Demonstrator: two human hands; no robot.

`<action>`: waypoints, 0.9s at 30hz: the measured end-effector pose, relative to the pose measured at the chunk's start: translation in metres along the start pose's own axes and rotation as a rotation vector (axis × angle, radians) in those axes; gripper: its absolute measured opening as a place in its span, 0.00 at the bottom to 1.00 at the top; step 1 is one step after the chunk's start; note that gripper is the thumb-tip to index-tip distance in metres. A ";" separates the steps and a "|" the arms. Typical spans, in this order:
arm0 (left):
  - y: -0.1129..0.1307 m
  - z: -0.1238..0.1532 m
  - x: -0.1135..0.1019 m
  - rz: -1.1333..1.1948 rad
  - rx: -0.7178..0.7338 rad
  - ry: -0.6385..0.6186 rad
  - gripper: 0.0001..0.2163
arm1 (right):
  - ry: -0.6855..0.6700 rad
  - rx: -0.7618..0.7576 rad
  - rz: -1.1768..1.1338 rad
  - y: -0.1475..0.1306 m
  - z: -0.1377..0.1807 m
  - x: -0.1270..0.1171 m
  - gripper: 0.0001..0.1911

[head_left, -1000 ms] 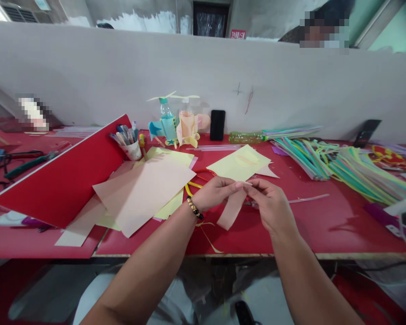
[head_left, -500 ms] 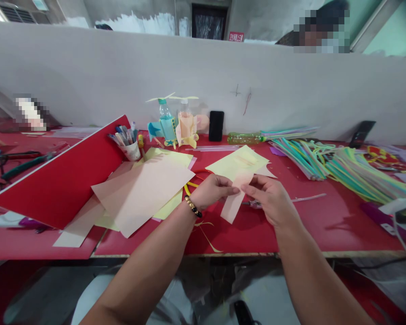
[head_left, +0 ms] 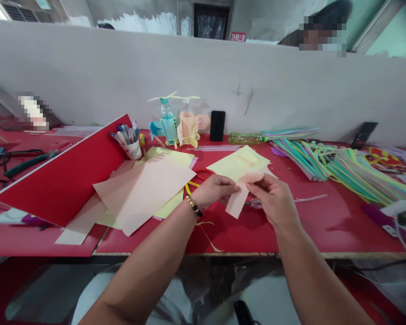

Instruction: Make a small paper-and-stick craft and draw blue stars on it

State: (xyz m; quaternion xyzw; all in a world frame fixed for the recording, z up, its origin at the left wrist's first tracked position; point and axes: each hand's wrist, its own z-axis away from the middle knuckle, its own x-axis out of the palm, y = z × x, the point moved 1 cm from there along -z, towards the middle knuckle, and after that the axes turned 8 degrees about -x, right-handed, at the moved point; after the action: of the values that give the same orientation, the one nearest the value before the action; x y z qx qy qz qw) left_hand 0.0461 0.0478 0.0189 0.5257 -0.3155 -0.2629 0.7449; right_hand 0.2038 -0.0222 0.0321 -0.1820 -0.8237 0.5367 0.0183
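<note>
A pale pink paper strip (head_left: 237, 204) is pinched between both hands above the red tabletop. My left hand (head_left: 219, 189), with a beaded bracelet at the wrist, grips the strip's left side. Closed on its right side, my right hand (head_left: 272, 196) bends the upper part over to the right. Behind the strip lies a yellow paper sheet (head_left: 228, 163). Yellow-and-red scissor-like handles (head_left: 191, 184) show partly behind my left hand. A clear thin tool (head_left: 255, 203), mostly hidden, lies on the table behind my right fingers.
Pale pink sheets (head_left: 145, 187) lie to the left beside a leaning red board (head_left: 70, 176) and a pen cup (head_left: 133, 150). Two decorated bottles (head_left: 169, 124), a phone (head_left: 217, 126) and a green bottle (head_left: 245, 138) stand or lie behind. Bundled colourful strips (head_left: 355, 174) are on the right.
The upper part of the paper strip has been bent over to the right, with my right hand shifting slightly right. Both hands still hold it.
</note>
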 end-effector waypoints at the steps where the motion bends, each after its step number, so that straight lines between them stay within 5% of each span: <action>1: 0.000 0.000 0.000 0.004 -0.011 -0.016 0.16 | 0.017 -0.011 0.000 0.000 0.000 0.000 0.12; 11: 0.001 0.004 0.000 -0.032 -0.063 -0.114 0.18 | 0.123 -0.026 -0.152 0.007 -0.005 -0.007 0.09; 17: 0.002 0.002 0.000 0.017 0.089 -0.018 0.17 | 0.059 0.092 -0.162 -0.002 -0.001 -0.005 0.11; 27: -0.001 -0.002 0.003 0.058 0.151 0.079 0.14 | 0.001 0.080 -0.122 -0.003 0.004 0.003 0.07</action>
State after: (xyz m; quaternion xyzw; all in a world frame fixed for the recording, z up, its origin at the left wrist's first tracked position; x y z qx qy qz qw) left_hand 0.0494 0.0462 0.0180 0.5810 -0.3201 -0.1957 0.7222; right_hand 0.1993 -0.0257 0.0324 -0.1311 -0.8112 0.5668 0.0586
